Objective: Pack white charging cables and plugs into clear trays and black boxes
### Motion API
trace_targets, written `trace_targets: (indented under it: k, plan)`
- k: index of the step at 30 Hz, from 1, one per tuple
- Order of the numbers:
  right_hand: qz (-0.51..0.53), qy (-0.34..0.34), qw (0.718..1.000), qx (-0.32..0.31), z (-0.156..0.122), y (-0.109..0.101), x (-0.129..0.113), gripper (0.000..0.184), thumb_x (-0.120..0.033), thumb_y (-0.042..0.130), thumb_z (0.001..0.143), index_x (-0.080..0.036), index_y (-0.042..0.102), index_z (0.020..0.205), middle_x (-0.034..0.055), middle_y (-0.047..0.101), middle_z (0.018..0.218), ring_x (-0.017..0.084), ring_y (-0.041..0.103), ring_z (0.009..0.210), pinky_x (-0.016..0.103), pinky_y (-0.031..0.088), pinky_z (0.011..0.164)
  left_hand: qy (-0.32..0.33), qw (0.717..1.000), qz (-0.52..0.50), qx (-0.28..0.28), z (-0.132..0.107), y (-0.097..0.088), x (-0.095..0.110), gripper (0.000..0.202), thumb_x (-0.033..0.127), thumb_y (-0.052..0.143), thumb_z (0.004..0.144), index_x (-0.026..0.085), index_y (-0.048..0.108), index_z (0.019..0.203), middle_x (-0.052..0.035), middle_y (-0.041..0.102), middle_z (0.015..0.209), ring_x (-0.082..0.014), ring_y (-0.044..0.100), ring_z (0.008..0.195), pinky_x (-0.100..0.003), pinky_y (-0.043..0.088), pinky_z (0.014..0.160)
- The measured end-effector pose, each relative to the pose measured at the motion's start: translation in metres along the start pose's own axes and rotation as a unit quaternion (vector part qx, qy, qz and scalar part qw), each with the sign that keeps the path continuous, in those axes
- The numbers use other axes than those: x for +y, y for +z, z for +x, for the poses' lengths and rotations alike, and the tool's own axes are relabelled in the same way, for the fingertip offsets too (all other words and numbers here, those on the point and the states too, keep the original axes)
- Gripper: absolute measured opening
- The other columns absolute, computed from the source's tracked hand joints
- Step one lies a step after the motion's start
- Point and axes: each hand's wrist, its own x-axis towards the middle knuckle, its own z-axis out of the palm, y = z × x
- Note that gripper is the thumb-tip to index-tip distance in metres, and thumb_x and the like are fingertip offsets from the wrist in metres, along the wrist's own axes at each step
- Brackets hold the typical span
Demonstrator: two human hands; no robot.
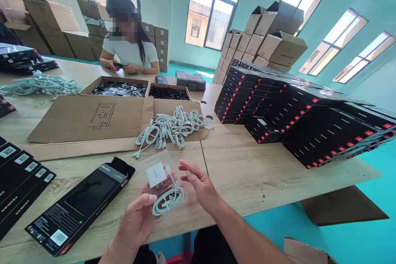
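Charger point(155, 175) and coiled cable point(168, 201) sit in a clear plastic tray point(163, 156), which the left hand point(138, 216) pinches at its lower left side over the table point(244, 165), thumb in front and fingers behind, while the right hand point(201, 186) stands half open just beside it, nothing visible in its grasp. The tray looks light, thin and slick, likely to buckle under a hard squeeze, and the cable seems soft and springy, so a gentle hold on both side walls should suit best.
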Motion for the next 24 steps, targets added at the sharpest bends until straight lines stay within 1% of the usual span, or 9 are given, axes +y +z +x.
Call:
trace_targets:
  k: [2,4,6,8,11,14,18,21,24]
  plan:
    - [0.107,0.040,0.993,0.024,-0.002,-0.006,-0.004,0.038,-0.046,0.062,0.094,-0.031,0.072,0.127,0.0081,0.068,0.134,0.025,0.064,0.120,0.040,0.053,0.095,0.000,1.000,0.005,0.007,-0.006,0.000,0.004,0.084,0.015,0.064,0.072,0.023,0.047,0.154,-0.0118,0.073,0.131,-0.0376,0.060,0.131,-0.052,0.048,0.111]
    - [0.155,0.066,0.985,0.029,-0.002,-0.009,-0.007,0.040,-0.048,0.067,0.090,-0.028,0.074,0.124,0.0088,0.073,0.121,0.023,0.069,0.108,0.037,0.053,0.090,-0.002,1.000,0.021,0.010,-0.011,0.002,0.006,0.085,0.015,0.065,0.071,0.026,0.047,0.153,-0.0109,0.072,0.134,-0.0379,0.059,0.133,-0.052,0.048,0.110]
    - [0.168,0.085,0.982,0.027,-0.002,-0.010,-0.010,0.040,-0.047,0.071,0.087,-0.025,0.075,0.120,0.0079,0.076,0.110,0.020,0.070,0.097,0.034,0.052,0.084,-0.017,0.999,0.045,0.002,-0.015,0.003,0.006,0.085,0.015,0.068,0.070,0.028,0.049,0.152,-0.0105,0.071,0.136,-0.0385,0.058,0.134,-0.050,0.049,0.110]
    - [0.171,0.100,0.980,0.021,-0.001,-0.009,-0.012,0.041,-0.045,0.072,0.086,-0.024,0.076,0.120,0.0068,0.076,0.105,0.018,0.070,0.091,0.032,0.051,0.080,-0.031,0.997,0.064,0.000,-0.017,0.003,0.005,0.084,0.016,0.069,0.071,0.028,0.050,0.151,-0.0102,0.071,0.137,-0.0393,0.058,0.133,-0.050,0.051,0.108]
    - [0.180,0.113,0.977,0.005,0.002,-0.008,-0.012,0.041,-0.043,0.070,0.087,-0.023,0.074,0.124,0.0047,0.075,0.097,0.016,0.068,0.081,0.030,0.049,0.073,-0.033,0.996,0.079,0.012,-0.018,0.000,0.001,0.082,0.020,0.068,0.072,0.029,0.050,0.151,-0.0098,0.071,0.136,-0.0417,0.060,0.130,-0.052,0.054,0.104]
    - [0.193,0.118,0.974,-0.016,0.004,-0.007,-0.009,0.042,-0.040,0.070,0.087,-0.023,0.072,0.126,0.0018,0.073,0.090,0.013,0.065,0.073,0.028,0.047,0.068,-0.040,0.995,0.090,0.026,-0.018,-0.001,0.000,0.081,0.019,0.066,0.072,0.029,0.051,0.151,-0.0106,0.070,0.137,-0.0425,0.061,0.129,-0.053,0.056,0.101]
    - [0.197,0.134,0.970,-0.038,0.005,-0.006,-0.007,0.045,-0.038,0.072,0.085,-0.023,0.071,0.127,-0.0003,0.073,0.085,0.012,0.063,0.068,0.026,0.046,0.066,-0.051,0.993,0.100,0.047,-0.021,0.006,0.006,0.085,0.017,0.068,0.068,0.031,0.051,0.150,-0.0091,0.071,0.136,-0.0410,0.062,0.128,-0.052,0.057,0.099]
    - [0.201,0.135,0.970,-0.035,0.004,-0.006,-0.009,0.045,-0.038,0.071,0.085,-0.022,0.070,0.127,-0.0005,0.073,0.083,0.011,0.064,0.068,0.025,0.046,0.065,-0.070,0.991,0.108,0.045,-0.024,0.014,0.008,0.090,0.016,0.071,0.063,0.031,0.050,0.150,-0.0099,0.075,0.128,-0.0406,0.066,0.123,-0.050,0.058,0.096]
    - [0.215,0.130,0.967,-0.036,0.005,-0.006,-0.013,0.053,-0.040,0.070,0.087,-0.022,0.063,0.136,-0.0008,0.072,0.086,0.011,0.065,0.067,0.024,0.046,0.062,-0.091,0.988,0.121,0.033,-0.027,0.018,0.004,0.093,0.015,0.074,0.062,0.030,0.050,0.150,-0.0113,0.076,0.124,-0.0394,0.070,0.114,-0.048,0.059,0.090]
